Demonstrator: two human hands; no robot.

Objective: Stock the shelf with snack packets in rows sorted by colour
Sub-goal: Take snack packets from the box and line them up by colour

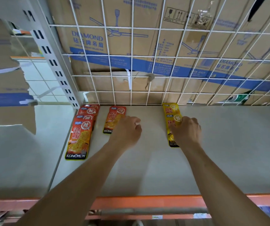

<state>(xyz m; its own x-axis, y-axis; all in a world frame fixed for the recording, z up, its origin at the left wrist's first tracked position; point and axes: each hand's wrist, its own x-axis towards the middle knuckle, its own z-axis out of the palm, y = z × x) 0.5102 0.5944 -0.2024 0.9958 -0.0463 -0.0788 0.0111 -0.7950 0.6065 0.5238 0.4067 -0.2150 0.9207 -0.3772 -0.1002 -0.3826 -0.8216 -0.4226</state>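
Presently, row-laying: your right hand (pixel 186 132) rests curled fingers on the yellow packet (pixel 171 111), and your left hand (pixel 126 129) curls at the red packet (pixel 114 118). Whether either pinches cannot be told. Next, likely let go and fetch more.

we face a white wire grid (pixel 154 57) as the back wall. brown boxes (pixel 131 38) with blue fan drawings and "diamond" print sit stacked just behind it. at left we see a pale slotted post (pixel 52 62), torn cardboard (pixel 0 62) beside it, and white tiles (pixel 41 75) beyond. the light is soft and even.
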